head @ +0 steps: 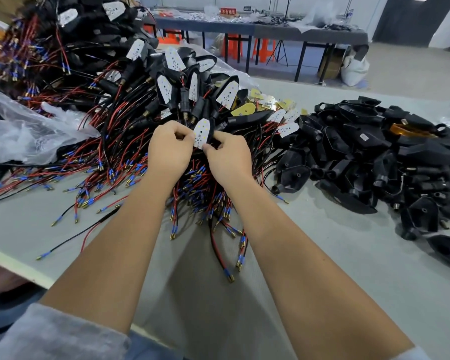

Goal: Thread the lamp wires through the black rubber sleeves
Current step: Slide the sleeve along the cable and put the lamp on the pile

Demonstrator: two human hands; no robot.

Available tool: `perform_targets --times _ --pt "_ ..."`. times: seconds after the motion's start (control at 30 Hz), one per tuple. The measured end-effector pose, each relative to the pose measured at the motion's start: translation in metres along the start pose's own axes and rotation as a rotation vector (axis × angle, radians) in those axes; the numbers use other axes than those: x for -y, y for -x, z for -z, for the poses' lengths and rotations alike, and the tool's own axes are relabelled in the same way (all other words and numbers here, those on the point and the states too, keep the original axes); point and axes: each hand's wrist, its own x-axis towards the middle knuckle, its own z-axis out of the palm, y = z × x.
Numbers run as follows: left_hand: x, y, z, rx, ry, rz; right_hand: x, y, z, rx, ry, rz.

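A white LED lamp board point(201, 133) with a black piece behind it is held between both hands over the middle of the table. My left hand point(170, 149) pinches its left edge with curled fingers. My right hand point(227, 155) pinches its lower right edge. Beneath and behind my hands lies a big heap of red and black lamp wires point(120, 162) with blue and brass tips. Black rubber sleeves point(185, 105) sit on wires in the heap just beyond my hands. How the held board's wires run is hidden by my hands.
A pile of black lamp housings point(374, 157) covers the table's right side. Crumpled clear plastic bags point(24, 133) lie at the left. Loose wires point(70, 229) stray toward the near left edge. Grey tables point(244, 27) and orange stools point(231, 46) stand beyond.
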Motion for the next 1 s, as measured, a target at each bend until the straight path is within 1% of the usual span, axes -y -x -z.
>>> perform_targets --times 0.1,0.2,0.37,0.47,0.53,0.63,0.73,0.83,0.9,0.93,1.0 --pt "0.005 0.003 -0.005 -0.074 -0.014 -0.049 0.000 -0.001 -0.002 -0.008 0.070 0.004" --pt "0.008 0.007 -0.009 -0.147 0.053 -0.042 0.001 0.003 -0.004 -0.026 0.030 0.031" --pt "0.007 0.003 -0.008 -0.144 -0.006 -0.030 0.001 0.007 0.000 0.063 0.124 0.107" --pt "0.004 0.001 -0.009 -0.118 -0.056 -0.050 -0.005 0.013 0.012 0.109 0.079 0.125" --pt "0.000 0.002 -0.011 -0.123 -0.117 -0.074 -0.010 0.019 0.022 0.099 0.044 0.136" --pt "-0.012 0.009 -0.015 -0.224 -0.258 -0.115 -0.017 0.031 0.042 0.040 -0.002 0.149" --pt "-0.025 0.022 -0.020 -0.285 -0.295 -0.200 -0.028 0.043 0.067 -0.018 0.003 0.133" --pt "-0.040 0.034 -0.027 -0.320 -0.326 -0.282 -0.045 0.054 0.089 -0.019 0.008 0.063" --pt "-0.050 0.041 -0.034 -0.309 -0.317 -0.362 -0.057 0.061 0.101 -0.038 0.044 0.029" --pt "-0.055 0.043 -0.039 -0.266 -0.273 -0.401 -0.063 0.064 0.106 -0.052 0.065 0.018" --pt "-0.065 0.050 -0.052 -0.089 -0.123 -0.410 -0.074 0.071 0.115 -0.071 0.088 -0.006"
